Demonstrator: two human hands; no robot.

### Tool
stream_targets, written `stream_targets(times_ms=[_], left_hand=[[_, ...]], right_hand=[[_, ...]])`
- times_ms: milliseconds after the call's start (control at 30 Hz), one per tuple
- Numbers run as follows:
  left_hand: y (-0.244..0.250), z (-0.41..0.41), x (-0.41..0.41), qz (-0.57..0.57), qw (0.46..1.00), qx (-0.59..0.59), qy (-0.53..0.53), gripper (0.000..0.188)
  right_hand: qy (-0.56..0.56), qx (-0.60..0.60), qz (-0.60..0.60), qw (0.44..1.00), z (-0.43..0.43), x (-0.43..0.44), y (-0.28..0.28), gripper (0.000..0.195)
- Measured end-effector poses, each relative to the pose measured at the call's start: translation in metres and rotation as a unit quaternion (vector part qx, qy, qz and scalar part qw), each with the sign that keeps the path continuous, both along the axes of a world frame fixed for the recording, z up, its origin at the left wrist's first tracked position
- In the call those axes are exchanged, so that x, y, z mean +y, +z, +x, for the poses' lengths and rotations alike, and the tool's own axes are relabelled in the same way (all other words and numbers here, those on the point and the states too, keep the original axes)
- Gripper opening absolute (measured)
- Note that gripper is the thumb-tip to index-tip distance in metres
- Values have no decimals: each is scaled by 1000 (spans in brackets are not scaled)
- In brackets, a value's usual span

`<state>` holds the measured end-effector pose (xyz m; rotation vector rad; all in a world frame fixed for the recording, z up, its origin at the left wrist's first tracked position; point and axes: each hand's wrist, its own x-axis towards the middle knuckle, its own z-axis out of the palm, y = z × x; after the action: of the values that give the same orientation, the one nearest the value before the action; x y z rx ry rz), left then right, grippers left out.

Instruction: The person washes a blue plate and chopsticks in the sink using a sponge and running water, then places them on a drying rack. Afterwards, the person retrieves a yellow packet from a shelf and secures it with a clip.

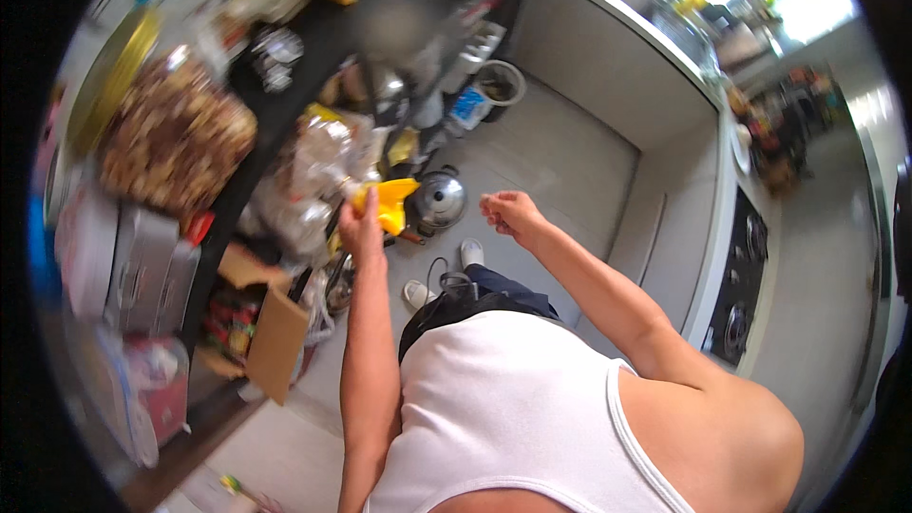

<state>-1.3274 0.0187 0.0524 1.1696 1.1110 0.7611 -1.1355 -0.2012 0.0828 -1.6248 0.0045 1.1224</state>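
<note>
My left hand (361, 224) grips the gathered neck of a clear plastic bag (324, 149). The bag's yellow top (393, 205) flares out past my fingers towards the right. What the bag holds is hard to make out, and it overlaps other plastic bags on the shelf behind it. Across the gap, my right hand (513, 212) hovers over the floor with its fingers curled in and nothing visible in them. A lidded metal pot (440, 198) stands on the floor between the two hands, further down.
A crowded dark shelf (239, 189) runs along the left, with a large bag of brown dried food (178, 132) on top. Below sits an open cardboard box (274, 345). A white bucket (514, 89) stands beyond the pot. At right are a counter (705, 285) and a stove (737, 285).
</note>
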Motion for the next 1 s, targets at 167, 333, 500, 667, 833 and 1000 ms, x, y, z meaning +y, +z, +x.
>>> stream_targets(times_ms=[167, 333, 500, 667, 833, 1000], left_hand=[[-1, 21, 12, 99, 982, 157, 47, 48], [-15, 37, 64, 66, 982, 85, 153, 41], [-35, 51, 111, 35, 988, 102, 112, 41], [-68, -15, 101, 78, 991, 15, 109, 58], [-64, 37, 8, 74, 960, 49, 267, 68], [-109, 48, -15, -112, 953, 0, 281, 73]], right_hand=[[-97, -69, -139, 983, 6, -151, -75, 25], [-153, -25, -228, 961, -19, -271, -143, 24], [-217, 44, -247, 943, -46, -367, -190, 27], [-207, 54, -283, 935, -13, -415, -215, 25], [-313, 95, -252, 911, 16, -466, -181, 20], [-361, 86, -218, 902, 45, -487, -161, 17]])
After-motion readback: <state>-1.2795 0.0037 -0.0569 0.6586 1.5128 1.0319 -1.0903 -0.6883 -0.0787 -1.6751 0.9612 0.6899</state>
